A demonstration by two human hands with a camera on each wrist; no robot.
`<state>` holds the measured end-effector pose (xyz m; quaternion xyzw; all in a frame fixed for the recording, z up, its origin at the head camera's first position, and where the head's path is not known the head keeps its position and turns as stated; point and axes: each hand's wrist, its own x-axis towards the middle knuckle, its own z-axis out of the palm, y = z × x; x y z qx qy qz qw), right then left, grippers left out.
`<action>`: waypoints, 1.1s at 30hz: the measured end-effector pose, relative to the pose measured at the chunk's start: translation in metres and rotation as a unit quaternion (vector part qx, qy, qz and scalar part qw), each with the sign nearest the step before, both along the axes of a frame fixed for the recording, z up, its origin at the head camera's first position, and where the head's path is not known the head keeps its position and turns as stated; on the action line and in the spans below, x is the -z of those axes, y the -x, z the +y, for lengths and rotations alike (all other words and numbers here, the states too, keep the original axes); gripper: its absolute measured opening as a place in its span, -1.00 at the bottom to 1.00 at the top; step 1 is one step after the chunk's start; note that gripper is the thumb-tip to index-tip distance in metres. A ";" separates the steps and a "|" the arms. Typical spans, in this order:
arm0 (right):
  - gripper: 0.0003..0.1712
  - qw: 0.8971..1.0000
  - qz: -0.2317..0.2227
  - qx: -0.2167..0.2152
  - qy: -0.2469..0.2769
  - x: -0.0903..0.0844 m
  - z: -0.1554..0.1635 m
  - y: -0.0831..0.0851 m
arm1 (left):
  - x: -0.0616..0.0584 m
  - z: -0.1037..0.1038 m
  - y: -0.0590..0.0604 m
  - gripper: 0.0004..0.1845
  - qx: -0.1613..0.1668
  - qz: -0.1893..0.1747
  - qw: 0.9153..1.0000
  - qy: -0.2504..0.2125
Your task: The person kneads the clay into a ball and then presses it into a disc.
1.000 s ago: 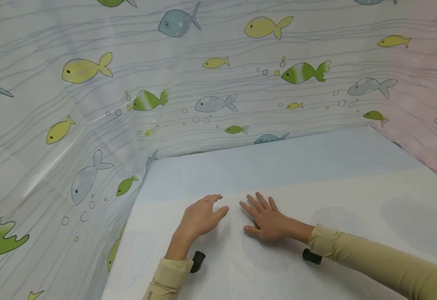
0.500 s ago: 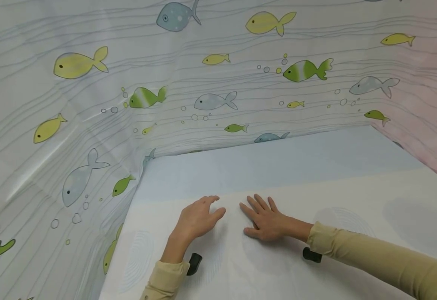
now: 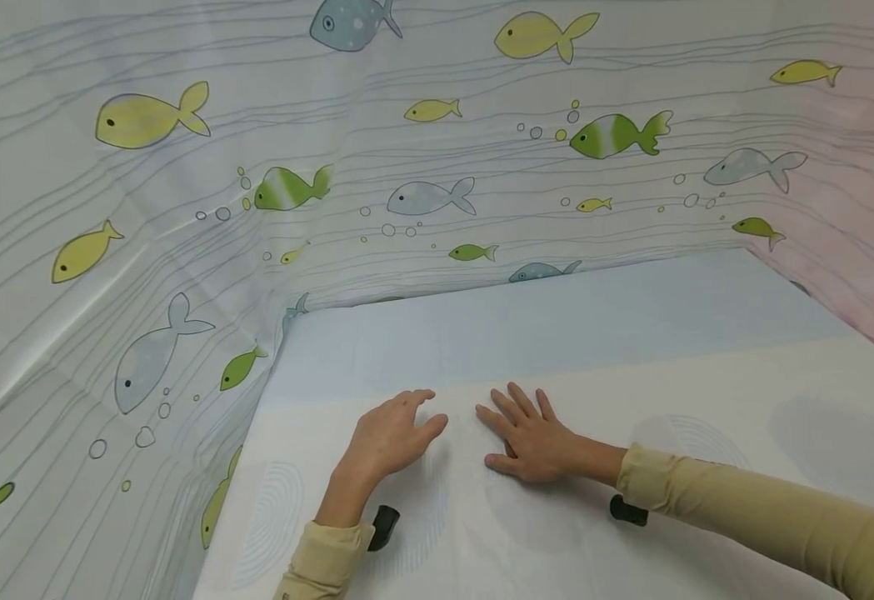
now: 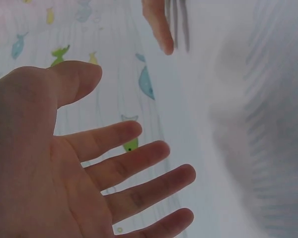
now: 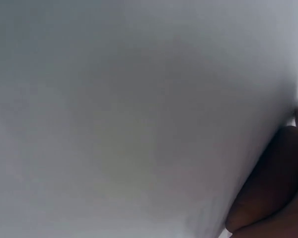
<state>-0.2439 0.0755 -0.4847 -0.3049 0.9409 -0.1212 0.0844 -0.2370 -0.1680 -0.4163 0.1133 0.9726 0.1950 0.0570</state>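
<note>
A pale cloth [image 3: 556, 533], white with a light blue band and faint grey and line-arc prints, covers the table before me. My left hand [image 3: 392, 433] hovers over its left half, palm side turned toward the right hand, holding nothing. In the left wrist view its fingers [image 4: 139, 198] are spread and slightly bent. My right hand [image 3: 534, 437] lies palm down with fingers spread on the cloth, just right of the left hand. The right wrist view is filled by blurred cloth [image 5: 114, 124], with part of the hand at the right edge.
Curtain-like walls [image 3: 332, 125] printed with fish close in the back and left, turning pink at the right. The table's back edge [image 3: 481, 289] meets them. A black wrist camera [image 3: 384, 527] sits under the left wrist, another black camera [image 3: 628, 510] under the right.
The left hand shifts slightly left, and the view tilts a little. The right hand stays in place on the cloth.
</note>
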 end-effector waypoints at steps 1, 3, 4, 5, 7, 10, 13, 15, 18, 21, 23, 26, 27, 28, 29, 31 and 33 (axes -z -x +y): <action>-0.11 1.000 0.004 0.004 -0.002 0.000 0.000 -0.001 | 0.000 0.000 0.000 -0.46 0.001 0.001 1.000 0.001; -0.08 1.000 0.009 0.009 -0.001 0.001 -0.001 -0.003 | 0.000 0.000 0.000 -0.46 0.003 0.000 1.000 0.001; -0.07 1.000 0.012 0.012 0.001 0.001 -0.001 -0.004 | 0.000 0.000 0.001 -0.46 0.003 0.000 1.000 0.002; -0.06 1.000 0.016 0.016 0.001 0.002 -0.001 -0.004 | 0.000 -0.001 0.001 -0.46 0.003 0.001 1.000 0.003; -0.04 0.999 0.027 0.017 0.010 0.005 -0.001 -0.005 | -0.001 -0.002 0.001 -0.46 0.003 0.000 1.000 0.004; -0.02 0.999 0.042 0.016 0.025 0.010 0.000 -0.005 | -0.001 -0.003 0.002 -0.46 0.002 0.001 1.000 0.006; -0.03 0.998 0.049 0.011 0.041 0.015 0.001 -0.005 | -0.001 -0.004 0.002 -0.46 0.001 0.001 1.000 0.004; -0.06 0.998 0.052 0.006 0.042 0.018 0.001 -0.005 | -0.002 -0.005 0.002 -0.46 -0.001 0.001 1.000 0.001; -0.15 0.998 0.057 -0.002 0.035 0.021 0.002 -0.005 | -0.002 -0.005 0.002 -0.46 -0.001 -0.001 1.000 -0.002; -0.21 0.997 0.065 -0.009 0.033 0.023 0.002 -0.004 | -0.003 -0.005 0.002 -0.46 0.000 -0.001 1.000 -0.003; -0.21 0.997 0.068 -0.009 0.033 0.023 0.002 -0.005 | -0.003 -0.005 0.002 -0.46 -0.001 -0.001 1.000 -0.003; -0.19 0.997 0.068 -0.007 0.029 0.022 0.003 -0.006 | -0.004 -0.006 0.002 -0.46 -0.003 -0.003 1.000 -0.002; -0.18 0.997 0.067 -0.006 0.027 0.021 0.003 -0.007 | -0.004 -0.006 0.002 -0.46 -0.003 -0.003 1.000 -0.001; -0.17 0.998 0.065 -0.005 0.024 0.021 0.003 -0.007 | -0.004 -0.006 0.002 -0.47 -0.004 -0.003 1.000 -0.001; -0.16 0.998 0.066 -0.005 0.022 0.021 0.002 -0.007 | -0.004 -0.006 0.002 -0.47 -0.004 -0.004 1.000 -0.001; -0.14 0.998 0.064 -0.002 0.020 0.019 0.002 -0.007 | -0.005 -0.007 0.001 -0.47 -0.004 -0.004 1.000 -0.001; -0.13 0.998 0.062 -0.001 0.023 0.019 0.001 -0.007 | -0.005 -0.007 0.001 -0.47 -0.004 -0.003 1.000 -0.003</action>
